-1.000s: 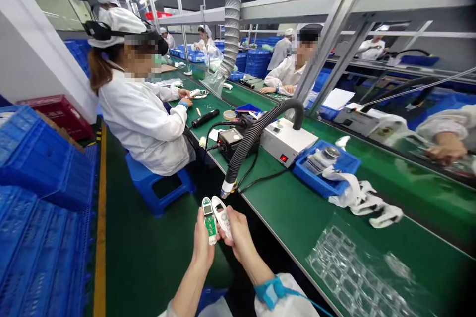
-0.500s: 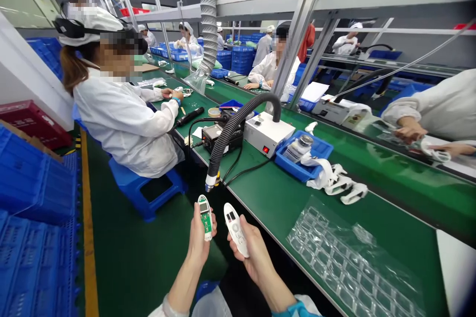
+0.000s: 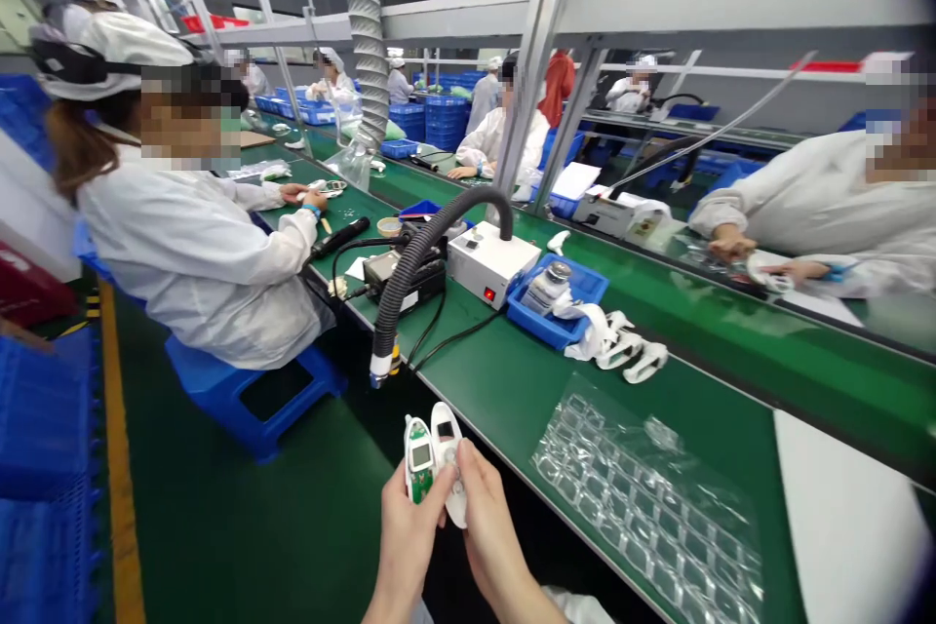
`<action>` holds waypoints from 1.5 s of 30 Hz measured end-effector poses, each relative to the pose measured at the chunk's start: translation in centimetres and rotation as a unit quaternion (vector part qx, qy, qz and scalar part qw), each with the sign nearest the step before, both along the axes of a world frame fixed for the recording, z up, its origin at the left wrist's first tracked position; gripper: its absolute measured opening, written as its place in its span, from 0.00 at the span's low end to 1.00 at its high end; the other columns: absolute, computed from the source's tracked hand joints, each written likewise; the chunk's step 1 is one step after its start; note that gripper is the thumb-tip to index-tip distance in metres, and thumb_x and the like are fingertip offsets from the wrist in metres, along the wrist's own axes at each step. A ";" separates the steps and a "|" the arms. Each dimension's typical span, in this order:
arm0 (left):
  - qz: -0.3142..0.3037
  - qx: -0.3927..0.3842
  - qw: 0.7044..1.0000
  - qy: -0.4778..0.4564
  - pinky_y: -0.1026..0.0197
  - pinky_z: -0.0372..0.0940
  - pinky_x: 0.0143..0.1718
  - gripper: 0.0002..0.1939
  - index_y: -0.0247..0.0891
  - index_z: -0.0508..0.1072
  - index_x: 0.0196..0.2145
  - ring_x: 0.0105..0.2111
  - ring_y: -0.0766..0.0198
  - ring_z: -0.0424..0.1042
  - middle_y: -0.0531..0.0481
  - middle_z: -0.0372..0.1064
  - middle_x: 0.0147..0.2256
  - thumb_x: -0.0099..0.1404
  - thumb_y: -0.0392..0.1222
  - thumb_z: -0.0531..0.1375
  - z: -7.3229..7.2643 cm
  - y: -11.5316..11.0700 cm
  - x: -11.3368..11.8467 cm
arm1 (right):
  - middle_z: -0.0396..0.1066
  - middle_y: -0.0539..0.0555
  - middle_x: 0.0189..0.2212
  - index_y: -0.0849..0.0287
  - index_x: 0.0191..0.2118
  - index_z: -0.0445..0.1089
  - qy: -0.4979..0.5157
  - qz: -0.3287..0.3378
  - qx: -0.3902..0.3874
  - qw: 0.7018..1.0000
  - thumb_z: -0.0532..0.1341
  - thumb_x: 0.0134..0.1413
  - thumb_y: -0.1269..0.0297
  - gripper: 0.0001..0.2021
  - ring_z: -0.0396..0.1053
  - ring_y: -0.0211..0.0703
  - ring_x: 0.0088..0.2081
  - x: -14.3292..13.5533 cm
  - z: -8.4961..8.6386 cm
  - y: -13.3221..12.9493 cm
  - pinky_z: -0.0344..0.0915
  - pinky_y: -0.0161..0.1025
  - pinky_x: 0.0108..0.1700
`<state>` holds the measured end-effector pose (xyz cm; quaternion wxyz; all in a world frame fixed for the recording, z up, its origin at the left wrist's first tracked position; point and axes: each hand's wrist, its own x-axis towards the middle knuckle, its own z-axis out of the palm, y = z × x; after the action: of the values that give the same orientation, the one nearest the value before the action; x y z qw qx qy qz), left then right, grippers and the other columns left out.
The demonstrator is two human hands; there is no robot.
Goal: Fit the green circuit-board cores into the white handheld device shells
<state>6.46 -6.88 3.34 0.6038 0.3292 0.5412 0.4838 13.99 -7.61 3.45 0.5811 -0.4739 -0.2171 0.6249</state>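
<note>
My left hand [image 3: 410, 526] grips a white shell half with a green circuit board [image 3: 419, 460] and a small square screen in it. My right hand [image 3: 487, 517] is closed on a white oval cover [image 3: 448, 439] with a dark window. The two pieces are side by side and seem to touch near their edges, held upright in front of the bench edge. My left thumb reaches over to the cover's face. The fingers behind both pieces are mostly hidden.
On the green bench [image 3: 483, 380] are a clear plastic tray [image 3: 643, 507], a blue bin [image 3: 560, 317] with a jar, white frames [image 3: 621, 346] and a white box [image 3: 491, 263] with a black hose [image 3: 409, 263]. A co-worker [image 3: 197, 244] sits left; another person's hands [image 3: 738, 249] work across the bench.
My hands have come together, bringing the cover against the circuit board half. My left thumb now reaches the cover. The camera view has turned to the right.
</note>
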 end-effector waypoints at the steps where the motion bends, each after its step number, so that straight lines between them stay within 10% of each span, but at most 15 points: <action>1: -0.011 0.004 1.000 0.007 0.69 0.51 0.17 0.17 0.34 0.71 0.30 0.17 0.72 0.54 0.59 0.58 0.16 0.50 0.48 0.70 0.2 0.1 0.3 | 0.71 0.53 0.24 0.60 0.37 0.72 -0.040 0.003 0.013 0.999 0.55 0.53 0.38 0.27 0.68 0.43 0.24 0.9 0.3 0.2 0.61 0.34 0.22; 4: -0.045 0.010 0.999 0.007 0.69 0.51 0.17 0.17 0.35 0.69 0.25 0.17 0.73 0.53 0.59 0.58 0.16 0.49 0.50 0.70 0.9 0.6 1.1 | 0.75 0.57 0.35 0.58 0.39 0.75 -0.281 -0.013 0.085 0.956 0.57 0.54 0.42 0.23 0.72 0.48 0.37 6.5 2.2 2.4 0.67 0.39 0.36; 6: -0.058 0.005 0.998 -0.009 0.69 0.51 0.17 0.18 0.35 0.68 0.23 0.17 0.73 0.53 0.59 0.57 0.17 0.49 0.50 0.70 1.5 1.0 1.3 | 0.75 0.58 0.39 0.57 0.40 0.76 -0.477 -0.075 0.101 0.870 0.58 0.52 0.44 0.22 0.71 0.50 0.41 12.3 4.1 4.9 0.66 0.43 0.44; 10: -0.064 -0.008 0.998 -0.028 0.69 0.51 0.17 0.19 0.35 0.68 0.23 0.18 0.73 0.52 0.58 0.57 0.17 0.46 0.51 0.71 2.6 1.4 2.0 | 0.70 0.65 0.43 0.62 0.34 0.76 -0.571 -0.207 0.031 0.794 0.63 0.46 0.50 0.19 0.62 0.61 0.49 23.0 6.6 10.0 0.55 0.56 0.52; 14: -0.061 -0.006 0.998 -0.027 0.68 0.51 0.16 0.20 0.35 0.69 0.22 0.17 0.72 0.53 0.58 0.58 0.16 0.45 0.51 0.71 3.1 1.5 2.6 | 0.69 0.65 0.39 0.60 0.20 0.72 -0.602 -0.236 0.000 0.763 0.68 0.38 0.54 0.14 0.60 0.64 0.48 27.3 6.3 12.7 0.54 0.57 0.49; 22: -0.041 -0.024 0.999 -0.003 0.70 0.49 0.16 0.20 0.33 0.73 0.24 0.16 0.73 0.53 0.57 0.58 0.15 0.45 0.54 0.71 2.7 2.1 2.5 | 0.69 0.52 0.22 0.60 0.24 0.66 -0.594 -0.214 0.119 0.766 0.56 0.52 0.54 0.15 0.63 0.40 0.26 27.5 8.7 15.1 0.60 0.37 0.30; 35: -0.056 -0.034 0.998 0.002 0.68 0.51 0.16 0.21 0.35 0.68 0.22 0.16 0.72 0.53 0.57 0.59 0.15 0.45 0.53 0.71 3.5 2.6 2.6 | 0.66 0.57 0.30 0.62 0.37 0.77 -0.709 -0.111 0.194 0.669 0.59 0.52 0.62 0.12 0.65 0.49 0.34 24.1 8.4 19.0 0.61 0.44 0.41; 42: -0.083 -0.030 0.996 -0.018 0.68 0.51 0.16 0.19 0.35 0.69 0.22 0.16 0.72 0.54 0.57 0.59 0.16 0.47 0.51 0.71 3.5 1.9 1.2 | 0.68 0.56 0.30 0.60 0.42 0.76 -0.681 -0.043 0.243 0.689 0.55 0.58 0.64 0.14 0.66 0.47 0.33 20.7 9.8 14.3 0.62 0.42 0.38; 45: -0.089 -0.039 0.995 -0.012 0.68 0.49 0.16 0.19 0.35 0.69 0.20 0.15 0.73 0.53 0.56 0.59 0.15 0.47 0.51 0.70 3.5 1.2 0.5 | 0.68 0.55 0.33 0.57 0.48 0.73 -0.593 0.090 0.310 0.738 0.52 0.63 0.64 0.15 0.67 0.44 0.34 16.1 9.3 9.1 0.63 0.39 0.36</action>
<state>6.97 -5.70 6.86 0.6634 0.3467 0.5212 0.4100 30.12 1.46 12.78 0.3912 -0.5201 -0.7411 0.1651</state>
